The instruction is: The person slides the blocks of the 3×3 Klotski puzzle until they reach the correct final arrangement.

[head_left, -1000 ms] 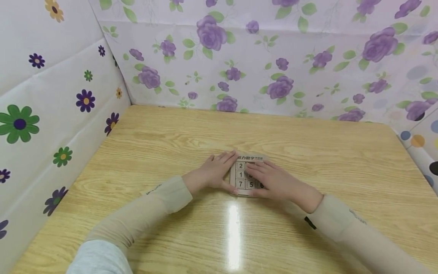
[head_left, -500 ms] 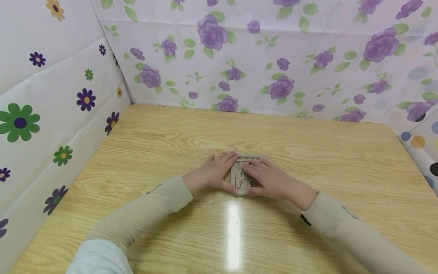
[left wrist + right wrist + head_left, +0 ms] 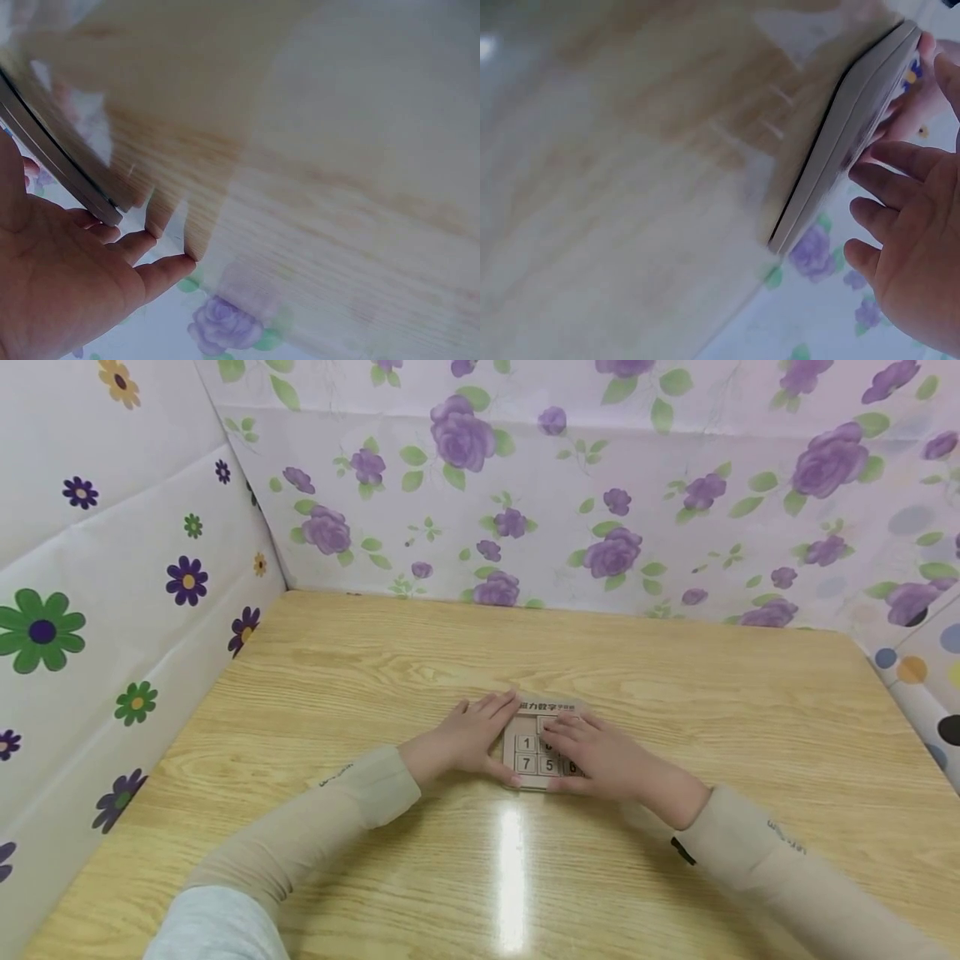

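Observation:
A magnetic number slide puzzle [image 3: 547, 705] lies flat on the table, with numbered tiles in its frame. Its top left slot is bare; tiles 1, 7 and 5 can be read. My left hand [image 3: 467, 737] holds the board's left side, thumb at the lower corner and forefinger at the upper one. Above the right part of the puzzle, my right hand [image 3: 609, 762] rests its fingertips on the upper tiles, its thumb at the near edge. These fingers hide several tiles. In the right wrist view the puzzle [image 3: 847, 139] shows edge-on beside slightly bent fingers [image 3: 874, 217].
The wooden table [image 3: 375, 643] reflects a bright strip of light in front of the puzzle. A flowered sheet [image 3: 390, 485] hangs behind the table, and another patterned sheet [image 3: 142, 635] covers the left side.
The 2 tile has left the top left slot, and a tile now sits in the top middle one. My right hand slid left, then back right. The left hand stayed still.

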{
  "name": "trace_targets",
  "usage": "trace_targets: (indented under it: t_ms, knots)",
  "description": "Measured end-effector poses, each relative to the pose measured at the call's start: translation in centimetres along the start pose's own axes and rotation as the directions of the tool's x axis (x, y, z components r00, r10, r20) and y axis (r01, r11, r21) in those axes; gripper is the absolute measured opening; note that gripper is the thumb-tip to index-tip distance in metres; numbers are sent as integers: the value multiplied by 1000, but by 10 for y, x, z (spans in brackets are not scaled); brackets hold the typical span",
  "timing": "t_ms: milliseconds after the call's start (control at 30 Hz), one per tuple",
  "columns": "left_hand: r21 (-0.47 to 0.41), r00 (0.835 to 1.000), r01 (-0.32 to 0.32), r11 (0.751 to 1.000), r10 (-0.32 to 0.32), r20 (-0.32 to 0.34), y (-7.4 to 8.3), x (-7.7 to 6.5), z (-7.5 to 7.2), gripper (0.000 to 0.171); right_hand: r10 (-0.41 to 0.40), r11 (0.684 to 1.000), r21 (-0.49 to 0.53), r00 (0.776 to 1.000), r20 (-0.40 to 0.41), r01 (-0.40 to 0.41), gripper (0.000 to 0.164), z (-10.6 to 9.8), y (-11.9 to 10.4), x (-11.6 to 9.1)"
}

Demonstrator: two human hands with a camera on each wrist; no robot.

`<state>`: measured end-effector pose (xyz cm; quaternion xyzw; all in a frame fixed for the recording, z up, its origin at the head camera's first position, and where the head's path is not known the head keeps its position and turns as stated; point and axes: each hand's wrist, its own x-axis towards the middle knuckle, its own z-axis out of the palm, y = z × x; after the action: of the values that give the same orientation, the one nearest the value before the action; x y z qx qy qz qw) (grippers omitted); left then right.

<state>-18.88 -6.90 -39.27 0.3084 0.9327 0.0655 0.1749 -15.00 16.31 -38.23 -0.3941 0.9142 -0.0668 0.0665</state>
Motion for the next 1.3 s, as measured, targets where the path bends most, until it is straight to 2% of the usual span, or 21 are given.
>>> trace_targets:
  t_ms: [267,500,700,967,1300]
  knots:
    - [1,1000,10,1000,-10,10,-2,2,2,121,-82,997,11,996,18,82,72,3,-19,4]
    - [-8,1000,4,1000,-4,17,-2,3,2,121,-36,999,24,999,35,35,73,3,-18,8]
    - [-13,1000,-6,1000,6,6,-3,4,3,121,-15,1000,-3,999,39,15,72,1,-12,16]
    - [-8,1000,-5,1000,5,12,-3,3,3,121,6,1000,29,999,54,-8,74,-1,-8,22]
    - [-2,1000,-2,1000,2,2,-2,2,1,122,14,999,44,1000,-3,-14,71,0,2,5]
